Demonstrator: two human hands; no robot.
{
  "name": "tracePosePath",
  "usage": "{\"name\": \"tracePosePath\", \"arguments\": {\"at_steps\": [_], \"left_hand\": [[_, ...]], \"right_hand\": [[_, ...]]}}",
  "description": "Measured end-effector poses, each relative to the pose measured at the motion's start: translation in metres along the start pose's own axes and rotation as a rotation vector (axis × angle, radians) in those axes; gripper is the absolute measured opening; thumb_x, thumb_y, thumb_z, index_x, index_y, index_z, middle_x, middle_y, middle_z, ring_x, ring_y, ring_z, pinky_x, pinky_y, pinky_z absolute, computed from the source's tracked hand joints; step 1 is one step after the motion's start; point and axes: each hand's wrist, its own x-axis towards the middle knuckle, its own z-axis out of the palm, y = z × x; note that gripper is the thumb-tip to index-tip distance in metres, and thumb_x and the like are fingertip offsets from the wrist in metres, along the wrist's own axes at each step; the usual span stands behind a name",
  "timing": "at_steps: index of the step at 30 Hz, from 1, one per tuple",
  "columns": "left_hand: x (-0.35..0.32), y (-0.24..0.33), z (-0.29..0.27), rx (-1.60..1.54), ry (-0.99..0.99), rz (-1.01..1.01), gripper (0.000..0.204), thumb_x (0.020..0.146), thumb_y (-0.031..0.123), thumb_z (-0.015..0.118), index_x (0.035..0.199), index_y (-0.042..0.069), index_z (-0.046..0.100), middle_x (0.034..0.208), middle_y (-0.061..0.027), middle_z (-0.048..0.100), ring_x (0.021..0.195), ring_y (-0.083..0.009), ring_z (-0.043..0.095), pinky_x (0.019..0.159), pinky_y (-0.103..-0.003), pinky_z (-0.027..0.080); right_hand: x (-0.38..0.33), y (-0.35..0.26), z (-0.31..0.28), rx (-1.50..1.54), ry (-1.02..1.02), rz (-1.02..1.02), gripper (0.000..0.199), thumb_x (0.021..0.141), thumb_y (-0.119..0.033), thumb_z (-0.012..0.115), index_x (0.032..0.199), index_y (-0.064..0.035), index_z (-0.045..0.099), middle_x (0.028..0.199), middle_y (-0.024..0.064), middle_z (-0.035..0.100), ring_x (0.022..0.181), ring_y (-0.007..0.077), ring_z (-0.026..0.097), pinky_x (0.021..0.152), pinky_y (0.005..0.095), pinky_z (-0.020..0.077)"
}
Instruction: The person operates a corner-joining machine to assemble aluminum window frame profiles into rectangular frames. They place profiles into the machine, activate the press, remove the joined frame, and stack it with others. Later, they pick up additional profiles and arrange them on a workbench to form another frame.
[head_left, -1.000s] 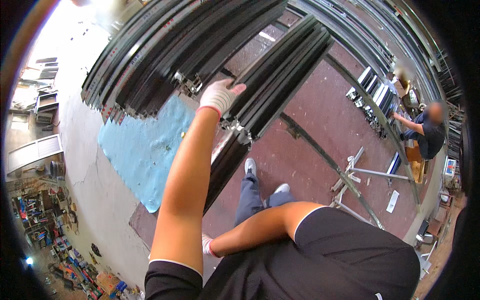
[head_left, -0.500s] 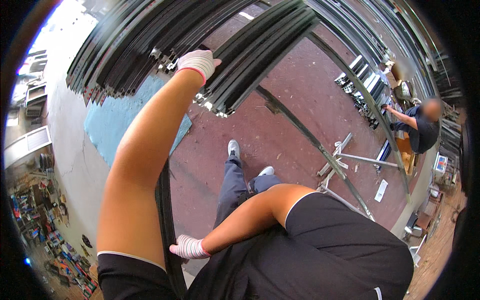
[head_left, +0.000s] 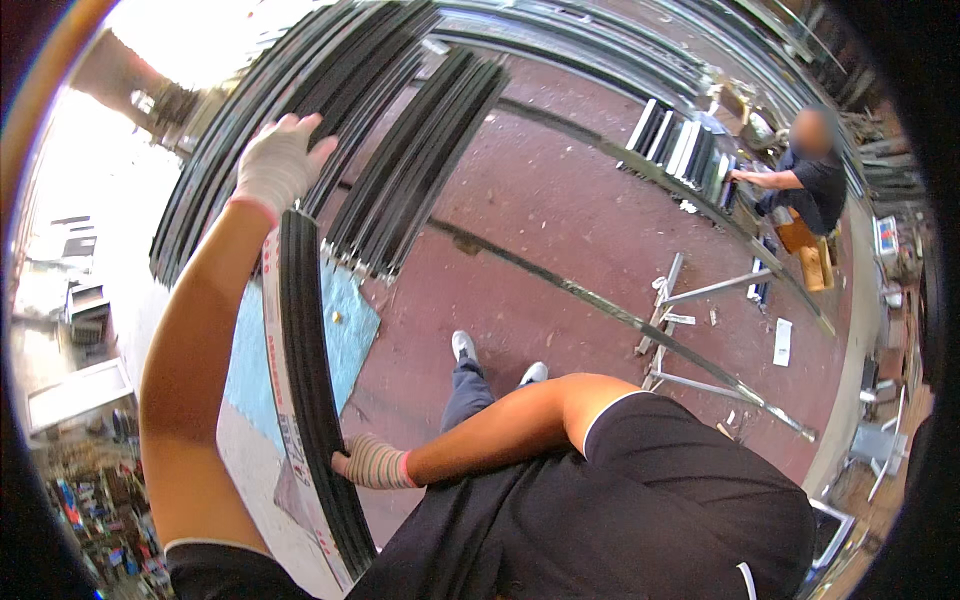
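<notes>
Left hand (head_left: pixel 275 168) farther left, contact unclear

From my remote seat, the only print I can pick out is on the pale strip (head_left: pixel 275 370) along the black profiles (head_left: pixel 310 370): red characters mid-length, darker ones further down, red marks near both ends. The small blue-and-red panel (head_left: pixel 885 236) far right? Too tiny to read. Can't make out any lettering on the white slip (head_left: pixel 782 342) either.
</notes>
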Motion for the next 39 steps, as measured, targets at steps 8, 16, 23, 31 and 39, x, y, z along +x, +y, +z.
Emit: {"name": "tracePosePath", "arguments": {"at_steps": [8,16,23,31,39], "left_hand": [[-0.077,0.028,-0.071,-0.25,0.37,0.113,0.046,0.1,0.034,0.067,0.138,0.009,0.062,0.135,-0.0123,0.064,0.127,-0.0255,0.06,0.109,-0.04,0.051],[-0.135,0.053,0.046,-0.695,0.369,0.113,0.045,0.093,0.012,0.073,0.136,0.003,0.063,0.129,-0.0157,0.065,0.123,-0.033,0.06,0.106,-0.045,0.048],[-0.117,0.047,0.164,-0.78,0.265,-0.041,0.057,0.091,0.013,0.077,0.144,0.007,0.057,0.126,-0.0184,0.065,0.117,-0.0371,0.062,0.105,-0.044,0.049],[-0.036,0.043,0.222,-0.681,0.11,-0.137,0.069,0.089,0.033,0.076,0.144,-0.001,0.052,0.131,-0.0263,0.061,0.118,-0.0466,0.058,0.103,-0.053,0.047],[0.034,0.044,0.249,-0.667,-0.217,-0.305,0.076,0.095,0.06,0.062,0.145,0.005,0.053,0.137,-0.026,0.059,0.124,-0.0466,0.059,0.104,-0.052,0.05]], "right_hand": [[0.014,-0.004,-0.163,-0.138,0.826,-0.003,0.041,0.094,-0.029,0.057,0.114,0.0058,0.066,0.099,0.0338,0.069,0.097,0.0491,0.067,0.089,0.0529,0.0533],[-0.061,0.048,-0.384,-0.395,1.528,0.073,0.032,0.093,-0.027,0.059,0.097,0.0051,0.063,0.095,0.0345,0.067,0.092,0.0515,0.065,0.085,0.0547,0.0517],[-0.2,0.126,-0.475,-0.578,1.626,0.335,0.038,0.091,-0.03,0.057,0.101,0.0045,0.067,0.1,0.0352,0.067,0.101,0.0519,0.065,0.091,0.0534,0.0514],[-0.241,0.173,-0.49,-0.496,1.608,0.473,0.039,0.097,-0.025,0.055,0.125,0.0013,0.066,0.118,0.0295,0.07,0.118,0.0452,0.064,0.103,0.0493,0.0484],[-0.261,0.156,-0.462,-0.613,1.768,0.315,0.054,0.097,-0.02,0.062,0.144,0.0037,0.052,0.137,0.0255,0.058,0.129,0.0362,0.058,0.11,0.043,0.0466]]}}
